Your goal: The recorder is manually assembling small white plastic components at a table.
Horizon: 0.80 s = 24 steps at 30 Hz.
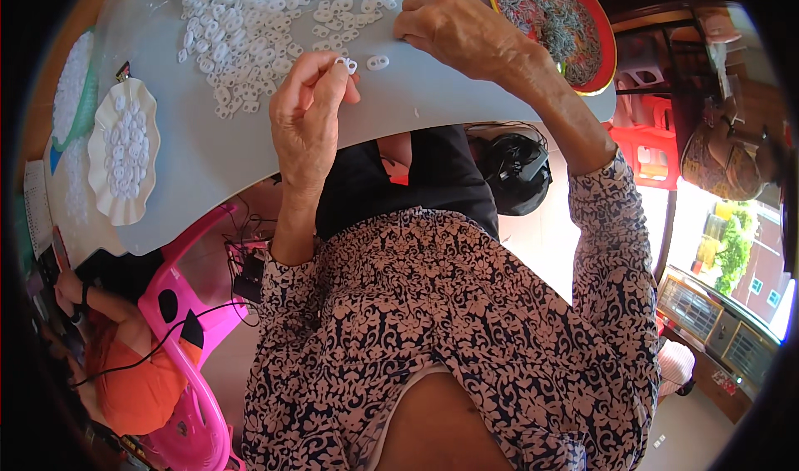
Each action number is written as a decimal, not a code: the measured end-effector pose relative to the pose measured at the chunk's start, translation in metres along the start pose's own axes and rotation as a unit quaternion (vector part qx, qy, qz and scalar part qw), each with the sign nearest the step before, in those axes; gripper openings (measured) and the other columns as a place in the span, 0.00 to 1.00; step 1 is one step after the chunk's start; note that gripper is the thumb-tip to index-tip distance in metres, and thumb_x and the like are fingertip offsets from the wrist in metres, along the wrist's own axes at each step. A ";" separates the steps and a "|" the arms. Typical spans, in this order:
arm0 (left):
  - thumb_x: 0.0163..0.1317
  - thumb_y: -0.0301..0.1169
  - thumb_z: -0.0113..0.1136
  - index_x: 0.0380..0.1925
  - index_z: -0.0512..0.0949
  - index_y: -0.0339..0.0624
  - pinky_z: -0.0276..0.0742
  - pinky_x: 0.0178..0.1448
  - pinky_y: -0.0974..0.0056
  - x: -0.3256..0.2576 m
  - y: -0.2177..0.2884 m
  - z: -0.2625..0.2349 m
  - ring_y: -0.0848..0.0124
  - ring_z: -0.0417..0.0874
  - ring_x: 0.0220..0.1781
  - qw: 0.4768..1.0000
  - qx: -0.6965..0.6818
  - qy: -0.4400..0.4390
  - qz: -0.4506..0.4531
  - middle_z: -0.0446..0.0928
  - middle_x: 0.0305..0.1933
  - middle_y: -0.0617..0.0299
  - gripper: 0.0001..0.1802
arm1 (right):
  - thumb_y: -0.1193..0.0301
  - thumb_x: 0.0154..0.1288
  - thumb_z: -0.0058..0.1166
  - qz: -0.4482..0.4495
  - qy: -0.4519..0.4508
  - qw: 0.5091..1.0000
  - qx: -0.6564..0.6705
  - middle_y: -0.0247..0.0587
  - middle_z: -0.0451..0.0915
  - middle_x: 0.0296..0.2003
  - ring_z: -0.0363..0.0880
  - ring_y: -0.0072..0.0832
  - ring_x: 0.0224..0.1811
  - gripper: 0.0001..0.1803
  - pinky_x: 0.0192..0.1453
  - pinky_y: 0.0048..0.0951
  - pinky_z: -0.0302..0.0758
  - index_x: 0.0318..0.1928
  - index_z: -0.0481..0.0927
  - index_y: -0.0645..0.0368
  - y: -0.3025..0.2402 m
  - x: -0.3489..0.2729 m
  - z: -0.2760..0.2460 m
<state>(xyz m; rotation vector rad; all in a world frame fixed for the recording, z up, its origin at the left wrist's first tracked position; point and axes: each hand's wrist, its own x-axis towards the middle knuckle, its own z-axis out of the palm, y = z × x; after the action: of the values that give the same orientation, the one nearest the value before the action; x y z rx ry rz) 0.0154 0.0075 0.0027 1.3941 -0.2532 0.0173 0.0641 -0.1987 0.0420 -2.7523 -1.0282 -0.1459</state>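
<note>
Daylight from the opening [691, 230] at right bleaches the floor [549, 238]; the grey tabletop [379, 101] is softly lit, while fisheye distortion bends edges near the black rim.

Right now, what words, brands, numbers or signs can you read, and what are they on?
None can be read.
White sheet at the left edge: any marks are too small to read.
White pieces on the table: no lettering I can make out.
</note>
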 end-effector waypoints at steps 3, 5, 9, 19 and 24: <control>0.63 0.27 0.52 0.34 0.74 0.35 0.63 0.35 0.76 0.001 0.001 0.000 0.81 0.68 0.27 1.000 0.004 -0.001 0.001 0.71 0.22 0.67 0.06 | 0.76 0.57 0.56 -0.007 -0.011 0.999 -0.035 0.45 0.79 0.29 0.80 0.39 0.31 0.05 0.36 0.34 0.77 0.33 0.80 0.65 0.000 0.003 0.003; 0.63 0.27 0.52 0.34 0.74 0.35 0.63 0.35 0.76 0.001 0.001 0.000 0.81 0.69 0.27 1.000 0.004 -0.004 0.001 0.71 0.22 0.66 0.06 | 0.74 0.59 0.55 0.020 0.002 0.999 -0.030 0.41 0.80 0.29 0.79 0.32 0.29 0.07 0.34 0.30 0.76 0.36 0.80 0.65 0.003 0.004 0.005; 0.63 0.28 0.52 0.34 0.75 0.34 0.66 0.39 0.73 0.001 0.000 0.001 0.78 0.71 0.29 1.000 0.008 0.004 -0.008 0.72 0.23 0.65 0.08 | 0.76 0.53 0.53 0.022 0.079 0.990 0.112 0.47 0.79 0.25 0.80 0.39 0.29 0.04 0.35 0.36 0.77 0.29 0.79 0.63 0.002 0.005 -0.003; 0.62 0.27 0.52 0.35 0.74 0.35 0.66 0.34 0.75 0.000 0.010 0.006 0.80 0.71 0.27 0.999 0.047 -0.012 0.005 0.73 0.24 0.64 0.06 | 0.71 0.63 0.56 0.226 0.093 0.779 0.578 0.33 0.78 0.27 0.72 0.15 0.28 0.10 0.35 0.18 0.72 0.41 0.80 0.65 -0.040 -0.012 0.008; 0.63 0.27 0.52 0.34 0.74 0.36 0.66 0.32 0.75 0.000 0.016 0.011 0.80 0.72 0.27 0.996 0.080 -0.044 -0.004 0.73 0.25 0.65 0.05 | 0.73 0.65 0.53 0.221 0.123 0.731 0.634 0.31 0.78 0.29 0.73 0.15 0.29 0.07 0.36 0.18 0.72 0.39 0.80 0.64 -0.049 -0.017 0.020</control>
<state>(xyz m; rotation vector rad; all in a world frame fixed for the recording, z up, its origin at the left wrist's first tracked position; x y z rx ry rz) 0.0111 -0.0004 0.0195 1.5573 -0.3243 -0.0314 0.0197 -0.1691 0.0267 -1.5213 -0.1500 0.2047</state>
